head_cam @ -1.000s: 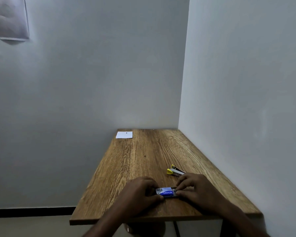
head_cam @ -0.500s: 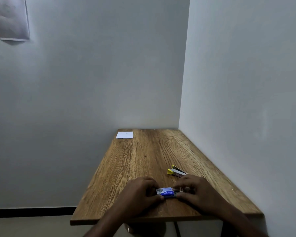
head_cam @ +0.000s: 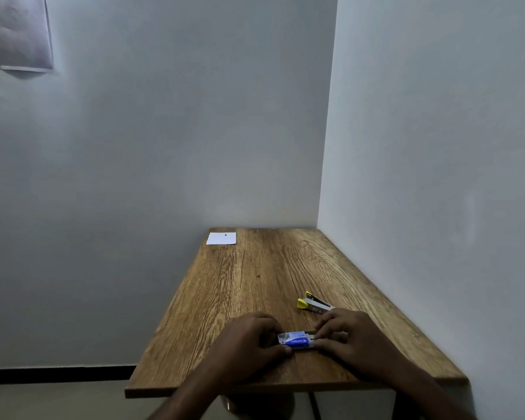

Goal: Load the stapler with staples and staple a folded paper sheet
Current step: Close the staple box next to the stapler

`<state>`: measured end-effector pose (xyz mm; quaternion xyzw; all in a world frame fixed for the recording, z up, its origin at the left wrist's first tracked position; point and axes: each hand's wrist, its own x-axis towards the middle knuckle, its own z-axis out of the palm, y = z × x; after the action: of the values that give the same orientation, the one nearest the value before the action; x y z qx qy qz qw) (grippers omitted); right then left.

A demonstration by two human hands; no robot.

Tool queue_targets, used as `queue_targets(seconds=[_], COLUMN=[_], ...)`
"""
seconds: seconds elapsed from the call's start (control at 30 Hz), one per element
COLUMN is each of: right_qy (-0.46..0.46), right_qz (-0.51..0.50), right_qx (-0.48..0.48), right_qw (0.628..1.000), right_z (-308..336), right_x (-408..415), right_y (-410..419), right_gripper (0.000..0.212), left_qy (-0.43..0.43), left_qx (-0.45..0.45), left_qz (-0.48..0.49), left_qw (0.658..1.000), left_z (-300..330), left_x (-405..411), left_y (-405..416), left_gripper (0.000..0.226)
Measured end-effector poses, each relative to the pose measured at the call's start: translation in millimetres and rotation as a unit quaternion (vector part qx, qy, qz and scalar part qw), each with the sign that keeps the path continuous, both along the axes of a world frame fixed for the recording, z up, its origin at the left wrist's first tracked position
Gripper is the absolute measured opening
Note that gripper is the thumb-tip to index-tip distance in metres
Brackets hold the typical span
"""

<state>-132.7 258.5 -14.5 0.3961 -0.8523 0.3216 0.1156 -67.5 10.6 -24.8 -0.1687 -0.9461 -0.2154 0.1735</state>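
A small blue and white staple box [head_cam: 295, 341] lies near the front edge of the wooden table [head_cam: 255, 283]. My left hand [head_cam: 249, 341] grips its left end. My right hand [head_cam: 349, 338] pinches its right end, where a pale inner tray shows slightly pulled out. A small yellow and silver stapler [head_cam: 314, 304] lies just behind my right hand, untouched. A white paper sheet [head_cam: 221, 238] rests flat at the table's far left corner.
White walls close the table in at the back and along the right side. A grey sheet [head_cam: 20, 31] hangs on the back wall at upper left. The floor lies below the table's left edge.
My right hand has shifted slightly right, drawing the box's inner tray out a little. My left hand and the stapler have stayed in place.
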Motion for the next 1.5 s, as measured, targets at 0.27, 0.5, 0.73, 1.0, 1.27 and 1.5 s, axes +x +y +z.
queue_targets(seconds=[0.27,0.5,0.73,1.0,1.27,1.5], right_qy=[-0.038,-0.087,-0.094,-0.120,-0.141,-0.130], right_qz=[-0.017,-0.041,-0.026,-0.052,-0.036,-0.038], right_qx=[-0.027,-0.020,0.008,-0.044,-0.039,-0.052], right_qw=[0.999,0.995,0.995,0.990,0.989,0.989], right_z=[1.6,3.2,4.1,7.8,8.5,10.4], right_x=[3.2,2.0,2.4,5.6,4.4,9.0], right_y=[5.7,10.8,7.5,7.1,5.5,8.6], right_gripper=[0.030,0.016,0.023,0.021,0.015,0.033], left_qy=[-0.004,-0.008,-0.011,-0.015,-0.013,-0.010], left_qx=[0.008,0.005,0.003,0.002,0.003,0.005], left_qz=[0.002,0.005,0.009,0.007,0.008,0.010], left_qw=[1.000,1.000,1.000,1.000,1.000,1.000], left_z=[-0.2,-0.2,1.0,3.0,3.2,2.6], left_x=[-0.5,0.2,1.4,2.5,1.4,2.1], left_y=[-0.1,-0.3,0.7,2.0,1.5,0.9], left_gripper=[0.043,0.042,0.040,0.039,0.039,0.040])
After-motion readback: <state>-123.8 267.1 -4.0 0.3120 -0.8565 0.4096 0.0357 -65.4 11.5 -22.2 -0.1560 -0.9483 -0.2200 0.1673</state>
